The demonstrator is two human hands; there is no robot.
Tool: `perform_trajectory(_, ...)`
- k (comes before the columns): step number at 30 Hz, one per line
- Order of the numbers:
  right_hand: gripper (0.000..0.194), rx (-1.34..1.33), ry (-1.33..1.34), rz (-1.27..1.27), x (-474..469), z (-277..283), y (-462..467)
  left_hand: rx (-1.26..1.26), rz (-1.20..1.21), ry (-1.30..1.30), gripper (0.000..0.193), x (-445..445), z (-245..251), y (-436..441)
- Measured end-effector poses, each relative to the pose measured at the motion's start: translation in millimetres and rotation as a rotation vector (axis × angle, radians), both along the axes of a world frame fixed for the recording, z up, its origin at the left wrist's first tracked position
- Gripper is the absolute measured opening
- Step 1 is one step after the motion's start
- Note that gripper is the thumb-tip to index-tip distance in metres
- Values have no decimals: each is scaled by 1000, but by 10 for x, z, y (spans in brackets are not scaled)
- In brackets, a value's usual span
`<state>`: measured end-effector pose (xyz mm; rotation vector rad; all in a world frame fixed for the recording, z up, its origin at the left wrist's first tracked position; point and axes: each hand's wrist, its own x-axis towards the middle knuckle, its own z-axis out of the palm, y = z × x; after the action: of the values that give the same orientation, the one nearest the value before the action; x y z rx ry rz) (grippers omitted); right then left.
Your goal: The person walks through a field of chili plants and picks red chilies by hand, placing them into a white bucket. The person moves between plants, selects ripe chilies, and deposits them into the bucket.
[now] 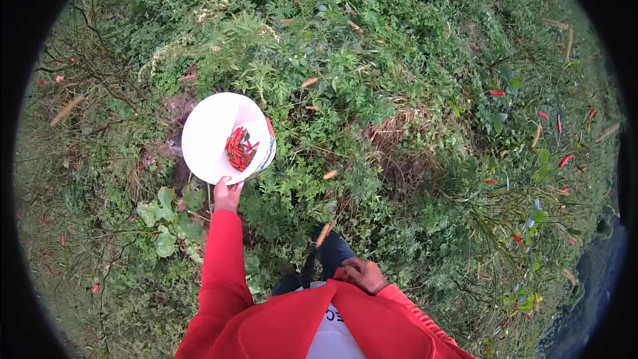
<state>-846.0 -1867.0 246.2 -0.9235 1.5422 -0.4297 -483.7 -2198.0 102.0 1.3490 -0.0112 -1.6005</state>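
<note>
A white plastic bucket [207, 134] is tilted so that its mouth faces me, out ahead and to the left. Its near rim is gripped by my left hand [228, 195], the arm stretched forward in a red sleeve. Inside, a small heap of red chili peppers [240, 149] rests against the lower wall. Close to my body, at the hem of my open red jacket [286, 321], is my right hand [365, 275] with its fingers curled. Whether those fingers hold the jacket's edge is not clear.
Pepper plants with red chilies [565, 160] stand on the right, and sparser branches [114, 92] with a few chilies on the left. Low green weeds [319, 144] cover the ground. A broad-leaved plant [164, 209] grows beside my left forearm. Dry grass [398, 132] lies right of centre.
</note>
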Motion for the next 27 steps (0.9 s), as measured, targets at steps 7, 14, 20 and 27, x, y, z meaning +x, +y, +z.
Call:
perform_trajectory(7, 31, 51, 88, 10, -796, 98, -189, 226, 122, 7, 52, -486, -1095, -36)
perform_trajectory(14, 29, 24, 123, -40, -1027, 125, -231, 201, -42, -81, 55, -655, -436, -294)
perform_trajectory(20, 27, -46, -64, -226, -891, 303, -377, 66, -108, -220, 28, -384, 253, -418)
perform_trajectory(27, 27, -96, -102, -177, -716, 251, -544, -95, -830, -944, 66, 441, 293, -126)
